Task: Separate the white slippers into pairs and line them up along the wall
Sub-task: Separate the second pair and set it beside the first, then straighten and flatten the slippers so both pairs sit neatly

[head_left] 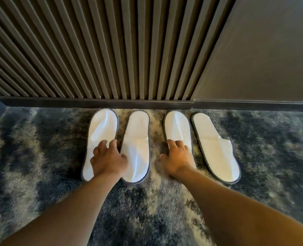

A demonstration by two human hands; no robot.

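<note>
Several white slippers with grey edging lie flat on the carpet, heels toward the wall. The left pair is the far-left slipper [101, 128] and its neighbour [136, 148]. The right pair is the third slipper [178, 126] and the far-right slipper [216, 148]. My left hand [108, 158] rests palm down on the near part of the far-left slipper, fingers spread, thumb at the neighbour's edge. My right hand [178, 157] lies palm down on the near part of the third slipper, covering its toe. Neither hand grips anything.
A dark skirting board [97, 102] runs along the slatted wall [94, 50] just beyond the slippers. A plain dark panel [262, 50] continues the wall to the right. Mottled grey and dark blue carpet [32, 148] covers the floor all around.
</note>
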